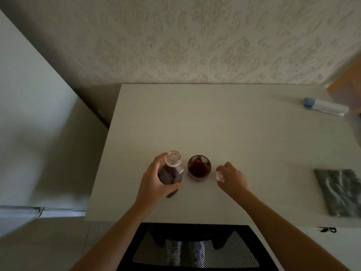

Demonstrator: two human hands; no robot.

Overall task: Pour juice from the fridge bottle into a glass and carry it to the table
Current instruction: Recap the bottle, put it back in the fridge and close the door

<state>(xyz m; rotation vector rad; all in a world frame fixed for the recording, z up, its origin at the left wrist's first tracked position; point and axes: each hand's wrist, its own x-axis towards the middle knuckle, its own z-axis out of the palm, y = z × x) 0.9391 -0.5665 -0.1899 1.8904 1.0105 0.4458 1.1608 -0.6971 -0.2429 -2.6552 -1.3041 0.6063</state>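
Standing uncapped in the left hand (156, 178), bottle (171, 173) holds dark juice.

The pale, matte rectangular table (224, 118) set against the patterned wall carries a short clear glass (199, 167) of dark red juice near its front edge, a white tube with a blue cap (324, 106) lying at the far right, and a crumpled grey-green cloth (341, 192) at the right edge.

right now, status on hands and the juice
Left hand grips open bottle, upright on table. Right hand holds cap. Glass part filled between them. Nothing in the way.
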